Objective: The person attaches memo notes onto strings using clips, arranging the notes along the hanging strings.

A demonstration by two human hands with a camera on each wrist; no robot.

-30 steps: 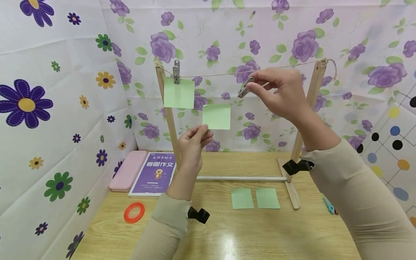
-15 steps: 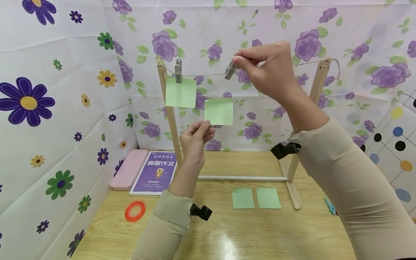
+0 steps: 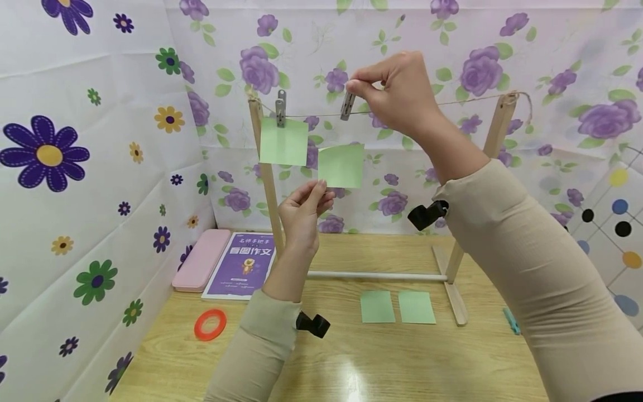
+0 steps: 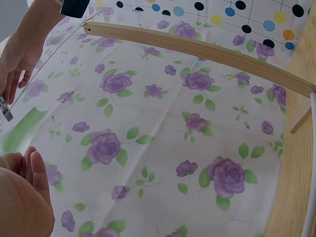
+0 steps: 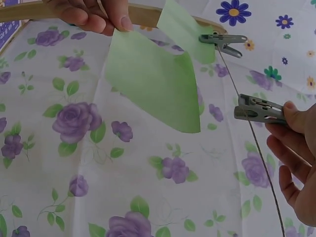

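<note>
My left hand (image 3: 303, 215) pinches a green sticky note (image 3: 341, 166) by its lower left corner, holding it upright just below the string (image 3: 321, 115). Between thumb and fingers of my right hand (image 3: 397, 92) is a grey metal clothespin (image 3: 347, 106), its tip pointing down at the string. In the right wrist view that clothespin (image 5: 259, 109) overlaps the string, above the edge of the held note (image 5: 153, 81). A second green note (image 3: 283, 142) hangs at the left end of the string from another clothespin (image 3: 281, 110).
The string runs between two wooden posts (image 3: 497, 131) joined by a white rod (image 3: 377, 276). Two green notes (image 3: 378, 307) lie on the table (image 3: 402, 357). A pink case (image 3: 202, 259), a purple book (image 3: 241, 268) and a red ring (image 3: 210, 325) are at the left.
My right hand has moved left and up with the clothespin, bringing it to the string, and the clothespin now stands steeper. My left hand has raised the note slightly.
</note>
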